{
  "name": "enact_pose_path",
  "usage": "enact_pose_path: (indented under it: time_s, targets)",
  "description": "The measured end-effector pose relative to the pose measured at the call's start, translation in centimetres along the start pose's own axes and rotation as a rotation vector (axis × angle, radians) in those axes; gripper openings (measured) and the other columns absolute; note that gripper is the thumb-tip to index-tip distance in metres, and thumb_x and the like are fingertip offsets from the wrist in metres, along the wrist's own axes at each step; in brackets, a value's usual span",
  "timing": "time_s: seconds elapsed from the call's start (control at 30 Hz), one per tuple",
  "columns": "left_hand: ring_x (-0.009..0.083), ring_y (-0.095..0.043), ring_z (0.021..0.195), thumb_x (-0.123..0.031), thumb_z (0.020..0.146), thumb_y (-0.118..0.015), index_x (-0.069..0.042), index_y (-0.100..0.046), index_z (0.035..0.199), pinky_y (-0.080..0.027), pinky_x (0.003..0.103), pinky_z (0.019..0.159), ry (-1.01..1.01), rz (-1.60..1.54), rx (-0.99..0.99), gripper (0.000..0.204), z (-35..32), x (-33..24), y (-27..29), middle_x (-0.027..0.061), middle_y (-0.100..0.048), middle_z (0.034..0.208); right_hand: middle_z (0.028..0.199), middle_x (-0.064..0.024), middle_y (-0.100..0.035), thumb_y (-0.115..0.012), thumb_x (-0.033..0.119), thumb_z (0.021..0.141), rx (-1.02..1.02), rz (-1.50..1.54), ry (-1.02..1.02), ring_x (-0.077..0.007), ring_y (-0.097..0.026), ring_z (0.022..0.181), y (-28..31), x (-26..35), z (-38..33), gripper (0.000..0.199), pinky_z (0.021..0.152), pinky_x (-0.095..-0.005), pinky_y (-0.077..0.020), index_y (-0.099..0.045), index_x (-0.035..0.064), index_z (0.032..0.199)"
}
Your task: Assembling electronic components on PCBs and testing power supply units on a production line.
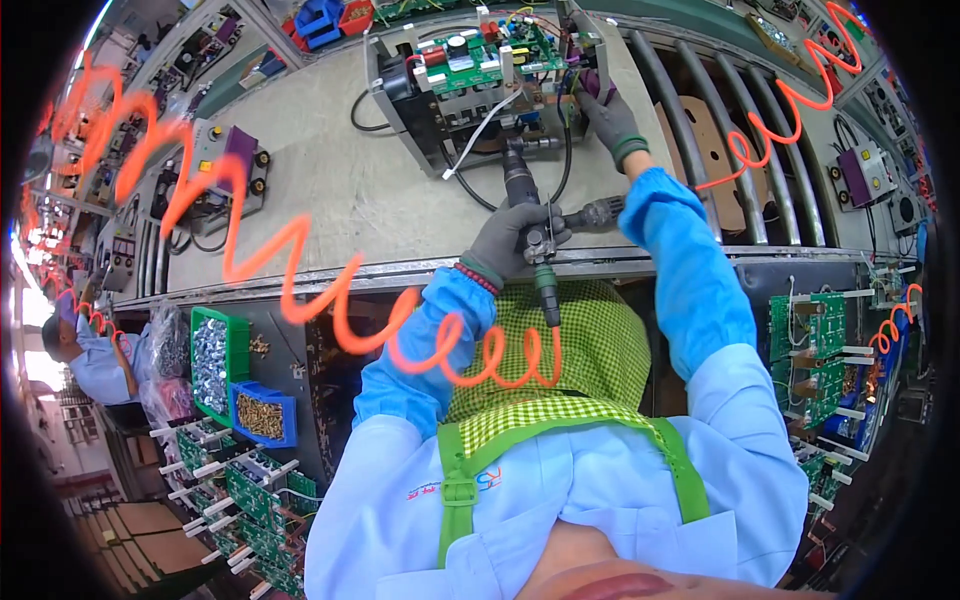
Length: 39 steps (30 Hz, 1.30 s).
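Observation:
A partly built electronic unit (490, 85), with green circuit boards, a black fan end and loose cables, stands on the far part of the bench. My left hand (512, 240), in a grey glove, is wrapped round an air screwdriver (519, 180), whose tip points into the lower front of the unit. From the driver's near end a green fitting (546, 283) leads to an orange coiled hose (365, 340). At the unit's right side, my gloved right hand (610, 118) grips the purple end panel (590, 82); its fingertips are partly hidden.
A second air driver (597, 214) lies beside my left hand, partly behind my right sleeve. Metal rollers (712, 140) run along the right. A green bin (218, 360) and a blue bin (264, 414) of fasteners sit at left, near stacked circuit boards (262, 495). Another person (95, 355) works far left.

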<state>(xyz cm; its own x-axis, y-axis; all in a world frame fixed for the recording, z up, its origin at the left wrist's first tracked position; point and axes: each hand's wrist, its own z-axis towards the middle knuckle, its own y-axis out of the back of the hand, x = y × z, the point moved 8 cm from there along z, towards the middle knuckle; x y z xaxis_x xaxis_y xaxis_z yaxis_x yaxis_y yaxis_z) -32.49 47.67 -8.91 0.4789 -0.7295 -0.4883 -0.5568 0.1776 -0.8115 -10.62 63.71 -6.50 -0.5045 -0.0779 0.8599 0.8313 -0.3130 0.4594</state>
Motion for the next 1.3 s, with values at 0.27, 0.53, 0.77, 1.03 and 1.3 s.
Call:
enact_pose_path:
  time_s: [0.27,0.53,0.77,1.03,1.3]
  targets:
    - [0.0217,-0.064,0.073,-0.009,0.082,-0.064,-0.001,-0.048,0.105,-0.057,0.034,0.065,-0.315,0.102,-0.084,0.029,3.7,0.5,-1.7,0.0116,-0.061,0.087,0.108,-0.0129,-0.069,-0.074,0.047,0.078,-0.143,0.071,-0.113,-0.0234,-0.066,0.097,0.2,0.1,-1.3,0.065,0.084,-0.0327,-0.0503,-0.056,0.0056,0.125]
    - [0.0259,-0.067,0.077,-0.007,0.08,-0.063,0.004,-0.047,0.105,-0.059,0.037,0.071,-0.338,0.124,-0.091,0.031,5.0,0.7,-2.0,0.0153,-0.061,0.088,0.104,-0.0114,-0.07,-0.074,0.051,0.077,-0.156,0.057,-0.048,-0.0199,-0.067,0.093,0.4,1.6,-1.7,0.067,0.082,-0.032,-0.0513,-0.057,0.0053,0.124]
    - [0.0275,-0.068,0.082,-0.004,0.081,-0.062,0.001,-0.041,0.11,-0.06,0.039,0.075,-0.33,0.079,-0.14,0.036,6.2,1.2,-3.3,0.0167,-0.061,0.093,0.107,-0.0136,-0.069,-0.075,0.046,0.076,-0.136,-0.063,-0.051,-0.0259,-0.067,0.1,0.8,1.6,-1.7,0.064,0.087,-0.0344,-0.0502,-0.056,0.0052,0.122]
    - [0.0246,-0.067,0.084,-0.006,0.081,-0.061,-0.002,-0.042,0.11,-0.059,0.036,0.075,-0.401,0.091,-0.267,0.035,7.0,2.1,-3.3,0.0133,-0.059,0.092,0.107,-0.0142,-0.069,-0.075,0.044,0.076,-0.09,-0.118,-0.046,-0.0281,-0.067,0.098,0.0,1.3,-1.0,0.063,0.087,-0.0356,-0.0506,-0.055,0.0074,0.124]
    - [0.0212,-0.063,0.069,-0.011,0.078,-0.064,-0.001,-0.045,0.102,-0.056,0.034,0.063,-0.376,0.274,-0.409,0.032,7.3,1.4,-0.7,0.0101,-0.057,0.083,0.106,-0.0134,-0.069,-0.074,0.05,0.076,-0.04,-0.118,-0.029,-0.0272,-0.068,0.097,-0.4,1.8,-1.1,0.067,0.085,-0.035,-0.0519,-0.054,0.008,0.124]
